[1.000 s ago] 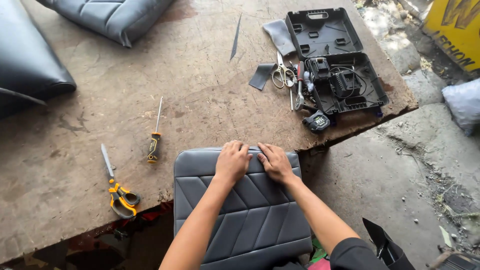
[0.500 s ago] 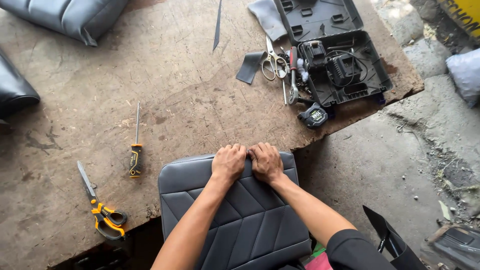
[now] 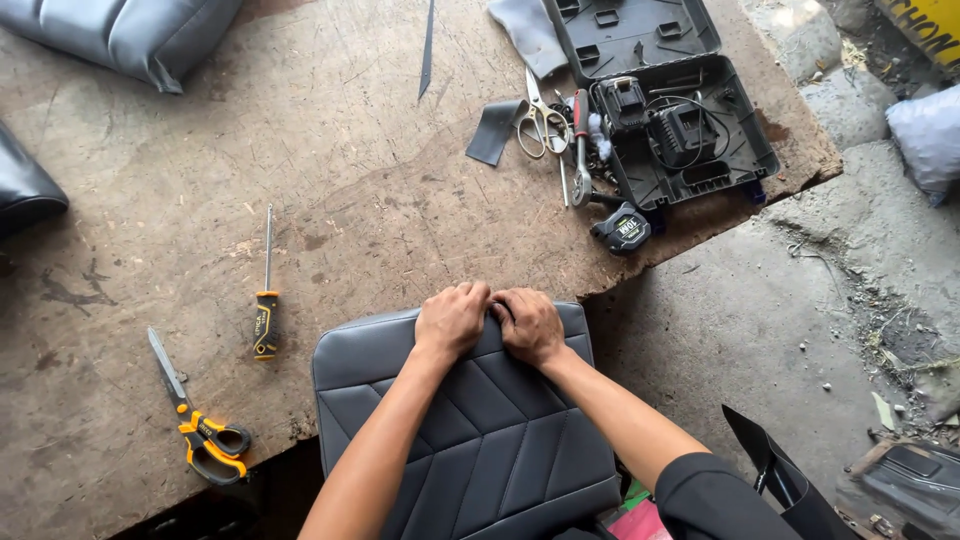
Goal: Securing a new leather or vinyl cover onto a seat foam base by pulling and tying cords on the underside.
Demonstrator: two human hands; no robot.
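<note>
Both your left hand (image 3: 452, 318) and right hand (image 3: 530, 325) pinch the grey cushion's (image 3: 470, 430) top edge at the workbench's (image 3: 330, 180) near edge; open toolcase (image 3: 690, 140) at far-right corner holds charger, battery.

hands: 2, left (image 3: 452, 320), right (image 3: 530, 325)
scissors: 2, orange-handled (image 3: 195, 420), steel pair (image 3: 540, 115)
screwdrivers: 1 (image 3: 266, 290)
tape measures: 1 (image 3: 621, 229)
tool cases: 1 (image 3: 735, 120)
grey cushions: 2, near (image 3: 480, 440), far (image 3: 130, 35)

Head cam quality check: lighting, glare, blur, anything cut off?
Head view: even daylight, soft shadows, no glare on the grey cushion; both hands, left hand and right hand, look sharp, as do the screwdriver and tool case; slight wide-angle bending at the edges; the person's arms and the cushion are cropped by the bottom edge.
</note>
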